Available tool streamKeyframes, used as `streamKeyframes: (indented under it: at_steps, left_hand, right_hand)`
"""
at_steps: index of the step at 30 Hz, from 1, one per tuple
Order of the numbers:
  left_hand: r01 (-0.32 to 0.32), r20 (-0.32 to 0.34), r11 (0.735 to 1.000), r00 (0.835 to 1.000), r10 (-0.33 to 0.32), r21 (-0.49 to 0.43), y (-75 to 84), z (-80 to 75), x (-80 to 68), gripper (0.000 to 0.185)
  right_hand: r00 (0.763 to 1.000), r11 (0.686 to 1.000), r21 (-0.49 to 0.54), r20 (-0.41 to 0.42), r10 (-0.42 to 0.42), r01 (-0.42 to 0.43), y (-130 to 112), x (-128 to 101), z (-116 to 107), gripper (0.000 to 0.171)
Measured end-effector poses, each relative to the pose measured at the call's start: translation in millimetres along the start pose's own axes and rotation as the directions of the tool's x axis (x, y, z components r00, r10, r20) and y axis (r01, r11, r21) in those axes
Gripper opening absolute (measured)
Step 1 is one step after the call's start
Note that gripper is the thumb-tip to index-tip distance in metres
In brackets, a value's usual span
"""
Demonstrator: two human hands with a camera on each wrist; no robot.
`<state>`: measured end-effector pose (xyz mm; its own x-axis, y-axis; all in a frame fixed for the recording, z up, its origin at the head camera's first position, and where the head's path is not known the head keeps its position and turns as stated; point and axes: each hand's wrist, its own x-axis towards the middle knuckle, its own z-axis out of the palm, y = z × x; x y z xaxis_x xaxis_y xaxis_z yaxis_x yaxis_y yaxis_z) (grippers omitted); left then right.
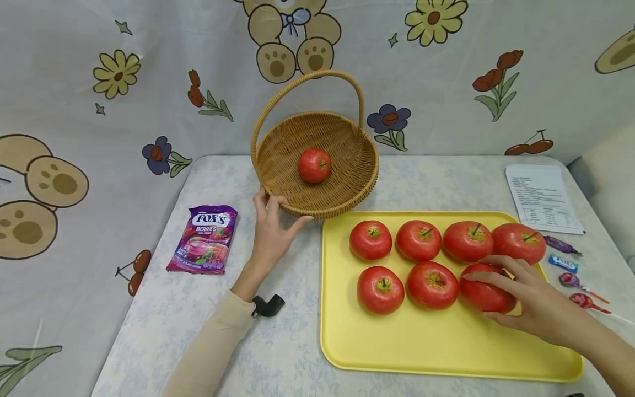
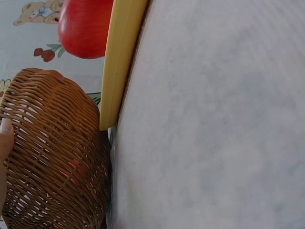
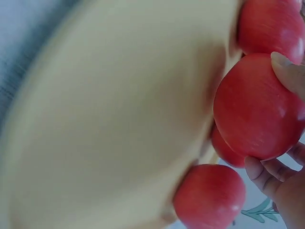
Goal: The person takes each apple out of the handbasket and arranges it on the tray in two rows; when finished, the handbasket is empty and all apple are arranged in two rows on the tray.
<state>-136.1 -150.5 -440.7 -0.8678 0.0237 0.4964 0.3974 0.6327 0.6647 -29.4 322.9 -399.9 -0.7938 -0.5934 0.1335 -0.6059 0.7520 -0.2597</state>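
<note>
A wicker basket (image 1: 347,193) with a handle stands at the back of the table with one red apple (image 1: 314,165) inside. My left hand (image 1: 272,223) grips the basket's near rim, thumb over the edge; the woven wall (image 2: 52,157) fills the left wrist view beside a fingertip (image 2: 5,136). A yellow tray (image 1: 421,342) holds several red apples in two rows. My right hand (image 1: 516,289) curls round the right-most apple of the front row (image 1: 483,289); the right wrist view shows that apple (image 3: 255,107) between thumb and fingers (image 3: 259,171).
A purple Fox's candy bag (image 1: 204,239) lies left of the basket. A printed paper sheet (image 1: 543,197) and several wrapped sweets and lollipops (image 1: 570,267) lie right of the tray. A floral cloth hangs behind the table.
</note>
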Motion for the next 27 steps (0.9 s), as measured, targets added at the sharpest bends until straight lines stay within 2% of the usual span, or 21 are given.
streamKeyframes:
  at_steps: [3,8,14,21,27]
  left_hand:
    - [-0.003,-0.002,1.0,1.0,0.003,0.006,0.1,0.5,0.3,0.057]
    - [0.002,0.005,1.0,1.0,-0.002,0.014,-0.4,1.3,0.4,0.058]
    - [0.011,0.004,1.0,1.0,-0.011,0.024,-0.7,0.2,0.1,0.059]
    - [0.008,0.006,1.0,1.0,-0.008,0.023,-1.3,-0.4,1.3,0.059]
    - [0.005,0.01,1.0,1.0,-0.006,0.018,-2.0,0.0,0.0,0.058]
  right_hand:
    - [1.0,1.0,0.003,-0.016,-0.009,0.009,2,-3,5,0.088]
    - [0.999,0.999,-0.008,-0.034,-0.038,0.038,4,-4,8,0.075]
    - [0.999,0.999,-0.042,-0.007,-0.034,0.034,-2,0,9,0.086]
    - [0.999,0.997,-0.057,-0.022,-0.049,0.048,-1,-2,13,0.064]
    - [0.998,0.997,-0.063,-0.034,-0.048,0.046,-2,-3,15,0.061]
